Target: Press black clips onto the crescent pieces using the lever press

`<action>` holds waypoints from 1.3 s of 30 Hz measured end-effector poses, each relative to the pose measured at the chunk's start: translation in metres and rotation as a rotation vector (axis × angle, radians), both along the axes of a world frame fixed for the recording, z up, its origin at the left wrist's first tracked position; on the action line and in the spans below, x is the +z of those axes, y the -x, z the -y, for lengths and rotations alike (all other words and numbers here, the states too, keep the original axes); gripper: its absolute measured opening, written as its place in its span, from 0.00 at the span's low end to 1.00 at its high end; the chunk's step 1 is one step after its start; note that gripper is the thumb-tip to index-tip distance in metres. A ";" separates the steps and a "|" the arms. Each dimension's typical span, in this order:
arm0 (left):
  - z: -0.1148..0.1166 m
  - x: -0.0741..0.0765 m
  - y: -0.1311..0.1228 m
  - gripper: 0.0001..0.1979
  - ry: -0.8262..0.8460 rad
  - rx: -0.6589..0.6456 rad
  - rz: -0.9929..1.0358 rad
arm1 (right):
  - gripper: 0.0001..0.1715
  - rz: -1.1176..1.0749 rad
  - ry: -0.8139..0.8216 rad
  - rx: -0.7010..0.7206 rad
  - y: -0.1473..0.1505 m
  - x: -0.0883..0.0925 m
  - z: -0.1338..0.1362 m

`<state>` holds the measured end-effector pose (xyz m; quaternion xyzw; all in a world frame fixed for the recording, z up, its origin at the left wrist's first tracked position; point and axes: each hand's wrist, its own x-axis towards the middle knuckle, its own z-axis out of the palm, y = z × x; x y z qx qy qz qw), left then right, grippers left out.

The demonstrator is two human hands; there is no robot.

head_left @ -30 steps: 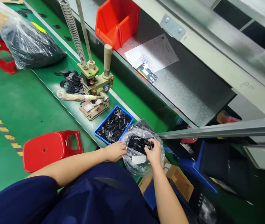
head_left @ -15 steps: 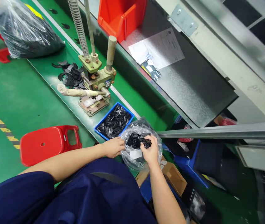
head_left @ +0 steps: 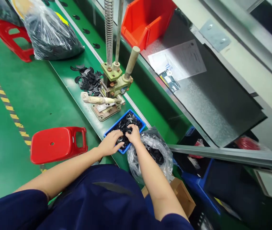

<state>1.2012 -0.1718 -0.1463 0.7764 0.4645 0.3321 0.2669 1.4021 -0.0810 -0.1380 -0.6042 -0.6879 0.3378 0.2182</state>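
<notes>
My right hand [head_left: 134, 134] is over a blue tray [head_left: 106, 133] heaped with small black plastic parts [head_left: 131, 118]. Its fingers are curled, with black parts between thumb and forefinger. At the tray's near left side, my left hand [head_left: 110, 142] reaches over the rim with thumb and fingers apart, its fingertips by the parts. Right of the tray stands an open clear plastic bag [head_left: 168, 159] with more black parts inside, partly hidden behind my right forearm.
A hand press [head_left: 117, 83] stands behind the tray, its wrapped lever pointing left. Curved black pieces [head_left: 90, 80] lie beside it. Further back are a filled plastic bag [head_left: 52, 35] and an orange bin [head_left: 147, 27]. A red stool [head_left: 52, 145] stands left of the bench.
My right hand has left the clear bag and come over the blue tray. My left hand has let go of the bag's edge and moved to the tray. The view has shifted.
</notes>
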 end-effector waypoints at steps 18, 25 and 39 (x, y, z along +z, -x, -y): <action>-0.057 -0.058 0.002 0.40 0.045 -0.159 -0.242 | 0.20 0.109 0.001 -0.061 -0.029 -0.015 -0.052; -0.044 -0.059 -0.002 0.38 0.027 -0.171 -0.240 | 0.22 0.072 0.020 -0.153 -0.040 -0.017 -0.075; -0.096 -0.054 -0.050 0.34 0.010 -0.183 -0.382 | 0.26 -0.256 -0.074 -0.418 -0.111 0.036 0.018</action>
